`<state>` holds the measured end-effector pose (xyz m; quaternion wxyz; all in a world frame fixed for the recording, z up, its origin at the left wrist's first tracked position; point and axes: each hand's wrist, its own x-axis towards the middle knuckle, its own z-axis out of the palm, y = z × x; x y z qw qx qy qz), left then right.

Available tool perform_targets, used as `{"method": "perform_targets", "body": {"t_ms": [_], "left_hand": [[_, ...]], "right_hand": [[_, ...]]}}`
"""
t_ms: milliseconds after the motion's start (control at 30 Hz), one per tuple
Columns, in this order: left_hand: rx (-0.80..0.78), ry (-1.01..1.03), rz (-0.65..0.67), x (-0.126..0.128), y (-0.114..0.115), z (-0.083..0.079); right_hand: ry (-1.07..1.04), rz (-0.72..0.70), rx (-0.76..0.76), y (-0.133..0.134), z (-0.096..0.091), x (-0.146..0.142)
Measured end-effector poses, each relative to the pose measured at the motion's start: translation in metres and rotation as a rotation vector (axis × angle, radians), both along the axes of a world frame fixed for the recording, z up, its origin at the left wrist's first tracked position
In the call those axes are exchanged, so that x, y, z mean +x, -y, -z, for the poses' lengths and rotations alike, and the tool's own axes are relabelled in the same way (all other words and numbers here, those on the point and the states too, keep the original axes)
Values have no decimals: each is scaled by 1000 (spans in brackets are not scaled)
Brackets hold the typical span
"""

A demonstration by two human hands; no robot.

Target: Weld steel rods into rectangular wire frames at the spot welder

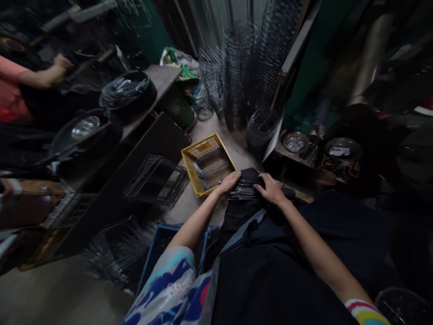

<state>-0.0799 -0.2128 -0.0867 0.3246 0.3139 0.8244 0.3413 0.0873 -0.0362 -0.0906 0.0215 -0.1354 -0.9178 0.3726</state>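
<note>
A bundle of thin metal wire pieces (245, 192) lies across my knee, over dark cloth. My left hand (230, 181) rests on the bundle's left end with its fingers curled over it. My right hand (272, 188) grips the bundle's right part, fingers bent down over the wires. Just beyond my left hand, a yellow plastic crate (207, 163) sits on the floor, with more wire pieces lying inside it.
Tall stacks of wire baskets (243, 72) stand at the back. Flat wire racks (157, 178) lean against a dark bench at left. A blue crate (158, 243) sits by my left arm. Another person's arm (43, 74) works at far left. Metal bowls (295, 142) sit right.
</note>
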Motion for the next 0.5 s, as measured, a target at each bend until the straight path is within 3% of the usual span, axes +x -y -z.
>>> {"method": "perform_targets", "body": {"t_ms": [100,267,500], "left_hand": [[-6,-86,30,6,-1,1],[-32,-168,26,21,31,-3],[-125,-290,32,73,62,-16]], "right_hand": [[29,-3,-2,2,3,7],[87,-3,-4,5,9,25],[181,-11,-80,25,5,42]]}}
